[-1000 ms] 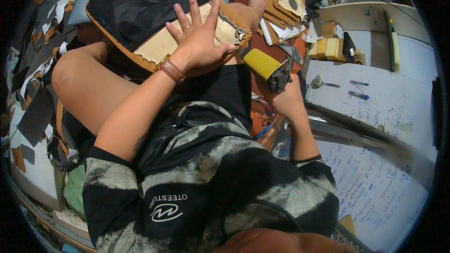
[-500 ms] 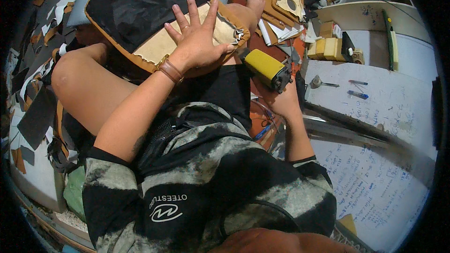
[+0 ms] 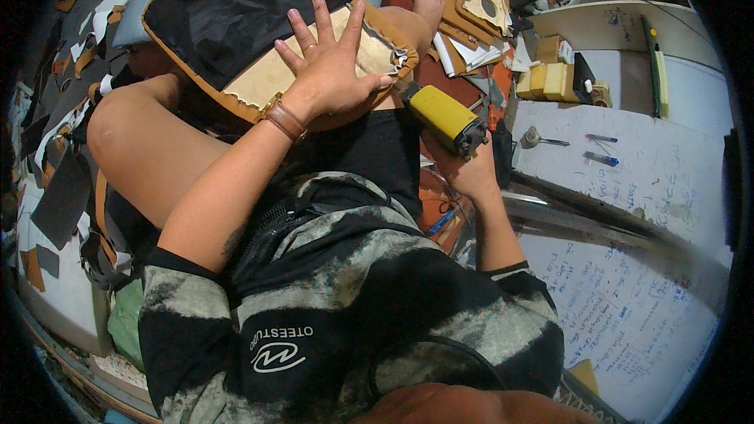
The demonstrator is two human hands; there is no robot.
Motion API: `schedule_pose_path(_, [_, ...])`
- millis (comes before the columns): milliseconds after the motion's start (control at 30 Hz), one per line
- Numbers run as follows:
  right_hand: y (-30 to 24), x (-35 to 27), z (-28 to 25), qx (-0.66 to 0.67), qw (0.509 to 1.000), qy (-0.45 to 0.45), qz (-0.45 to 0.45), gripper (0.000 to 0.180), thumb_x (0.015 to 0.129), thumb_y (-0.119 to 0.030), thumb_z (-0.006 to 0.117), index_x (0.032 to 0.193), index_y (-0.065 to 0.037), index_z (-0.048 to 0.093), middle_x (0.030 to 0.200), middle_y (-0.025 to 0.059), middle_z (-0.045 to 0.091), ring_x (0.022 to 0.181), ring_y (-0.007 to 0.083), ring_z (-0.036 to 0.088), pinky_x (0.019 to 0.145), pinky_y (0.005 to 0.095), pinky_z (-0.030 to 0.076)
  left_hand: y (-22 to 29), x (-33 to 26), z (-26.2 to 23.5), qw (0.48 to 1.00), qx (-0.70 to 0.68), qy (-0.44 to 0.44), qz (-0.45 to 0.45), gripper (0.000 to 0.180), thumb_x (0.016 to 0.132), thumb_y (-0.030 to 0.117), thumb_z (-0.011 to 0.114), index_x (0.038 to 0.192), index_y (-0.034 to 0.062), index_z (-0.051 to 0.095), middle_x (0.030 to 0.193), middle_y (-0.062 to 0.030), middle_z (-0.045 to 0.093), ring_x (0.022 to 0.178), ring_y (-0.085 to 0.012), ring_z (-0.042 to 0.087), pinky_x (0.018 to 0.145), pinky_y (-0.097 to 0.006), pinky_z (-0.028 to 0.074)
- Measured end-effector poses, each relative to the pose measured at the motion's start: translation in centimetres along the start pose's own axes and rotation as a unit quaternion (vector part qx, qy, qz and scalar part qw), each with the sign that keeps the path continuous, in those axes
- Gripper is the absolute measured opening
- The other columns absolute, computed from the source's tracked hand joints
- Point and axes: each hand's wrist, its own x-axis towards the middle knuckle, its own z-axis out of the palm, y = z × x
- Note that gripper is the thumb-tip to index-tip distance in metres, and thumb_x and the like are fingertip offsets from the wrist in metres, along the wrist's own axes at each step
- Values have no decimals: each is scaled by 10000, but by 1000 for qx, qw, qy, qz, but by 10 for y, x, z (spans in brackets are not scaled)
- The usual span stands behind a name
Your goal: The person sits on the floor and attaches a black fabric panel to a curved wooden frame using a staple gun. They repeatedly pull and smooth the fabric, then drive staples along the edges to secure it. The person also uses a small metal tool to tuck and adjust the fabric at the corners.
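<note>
Tan panel (image 3: 267,78) under splayed left hand (image 3: 334,71); right hand (image 3: 463,169) grips yellow tool (image 3: 444,118).

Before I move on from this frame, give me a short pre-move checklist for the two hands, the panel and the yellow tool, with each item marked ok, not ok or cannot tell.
1. Left hand flat on the tan and black panel, fingers spread: ok.
2. Panel supported: it rests across the person's lap and knee: ok.
3. Right hand has a grip on the yellow tool: ok, fingers wrap its lower part.
4. Tool's working end visible at the panel edge: cannot tell, the tip is hidden near the frayed corner.
5. Left hand's fingers away from the tool: ok, the thumb is nearest but apart.
6. Tool running or off: cannot tell.
</note>
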Motion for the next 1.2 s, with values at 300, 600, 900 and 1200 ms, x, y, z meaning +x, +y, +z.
schedule_pose_path(300, [5, 2, -3, -112, 993, -30, -36, 277, 877, -164, 792, 1127, -44, 776, 946, 136, 801, 872, 303, 791, 780, 403, 616, -2, 0, 3, 1000, -1, 5, 3, 1288, 807, 686, 815, 1743, 328, 7, 1728, -378, -166, 1496, -704, -253, 1082, -902, -9])
schedule_pose_path(600, [5, -6, -11, 50, 998, 31, 9, 313, 916, -131, 811, 1190, 8, 747, 1026, 96, 797, 885, 173, 754, 808, 336, 586, 4, -1, -5, 1000, 1, -8, -5, 1262, 823, 608, 827, 1748, 247, 49, 1743, -346, -159, 1520, -679, -243, 1089, -902, 18])
schedule_pose_path(900, [-16, 0, -8, 32, 999, 0, 26, 316, 919, -161, 762, 1208, -35, 754, 1089, 131, 808, 971, 297, 790, 903, 388, 597, 3, -2, -7, 1000, -10, -28, -2, 1298, 826, 611, 840, 1745, 256, -4, 1720, -378, -193, 1482, -711, -272, 1050, -923, -4])
schedule_pose_path(1200, [-36, 16, -1, -33, 998, 6, 56, 309, 899, -220, 790, 1148, -41, 753, 986, 182, 782, 896, 400, 765, 810, 447, 603, -8, 0, -11, 998, -35, -53, 25, 1242, 860, 534, 842, 1747, 264, 15, 1713, -380, -215, 1470, -726, -267, 1031, -936, 40])
